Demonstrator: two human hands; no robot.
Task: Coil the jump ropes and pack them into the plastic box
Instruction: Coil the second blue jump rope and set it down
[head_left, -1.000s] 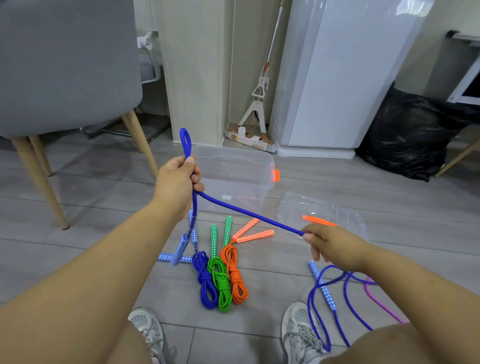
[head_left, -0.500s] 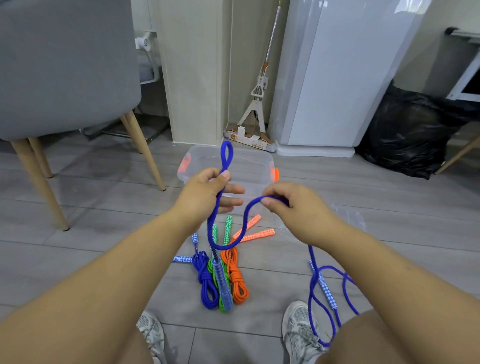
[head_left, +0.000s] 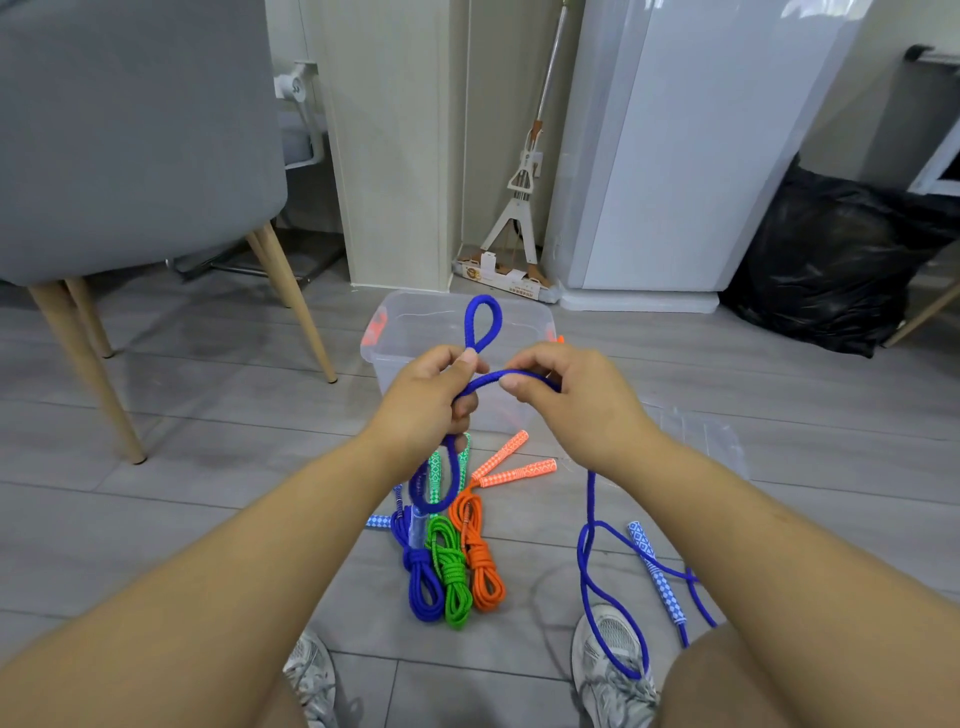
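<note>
My left hand (head_left: 431, 400) grips a blue jump rope (head_left: 483, 322); one loop stands above the fist and another hangs below it. My right hand (head_left: 566, 395) pinches the same rope close beside the left. From the right hand the rope drops to the floor, where its patterned handle (head_left: 655, 571) lies by my right shoe. Three coiled ropes lie side by side on the floor: blue (head_left: 418, 577), green (head_left: 451, 577) and orange (head_left: 480, 561). The clear plastic box (head_left: 410, 332) with orange latches stands open just behind my hands.
The clear lid (head_left: 696, 441) lies on the floor right of the box. A grey chair (head_left: 130, 156) with wooden legs is at left. A mop (head_left: 519, 208), a white appliance (head_left: 691, 156) and a black bag (head_left: 831, 260) stand behind. My shoes (head_left: 613, 660) are at the bottom.
My right hand has come up and left from low on the right until it almost meets the left hand, bringing the rope with it. A second loop now hangs below the left fist.
</note>
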